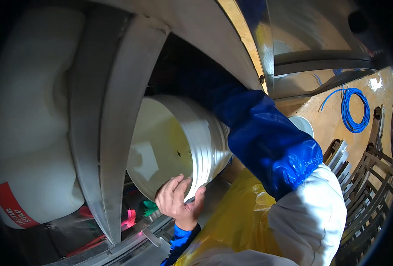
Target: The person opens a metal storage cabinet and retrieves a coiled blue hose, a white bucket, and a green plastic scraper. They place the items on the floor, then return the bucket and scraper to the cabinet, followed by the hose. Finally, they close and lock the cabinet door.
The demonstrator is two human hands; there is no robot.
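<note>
A white plastic bucket (pixel 213 143) lies tilted on its side, its mouth facing left, beside a metal upright. Inside it show a yellowish patch and a small dark speck. My left hand (pixel 180 201), with a blue cuff at the wrist, grips the bucket's rim at the lower edge, fingers inside and thumb outside. My right arm, in a blue plastic sleeve (pixel 266 133), reaches behind the bucket into shadow; the right hand itself is hidden. A yellow apron (pixel 229 216) covers my front.
Large white plastic jugs (pixel 33 166) with red labels stand at left, behind a steel frame post (pixel 130 99). Pink and green brushes (pixel 150 206) lie below the bucket. A coiled blue hose (pixel 355 109), another white bucket (pixel 302 125) and metal racks (pixel 366 193) are at right.
</note>
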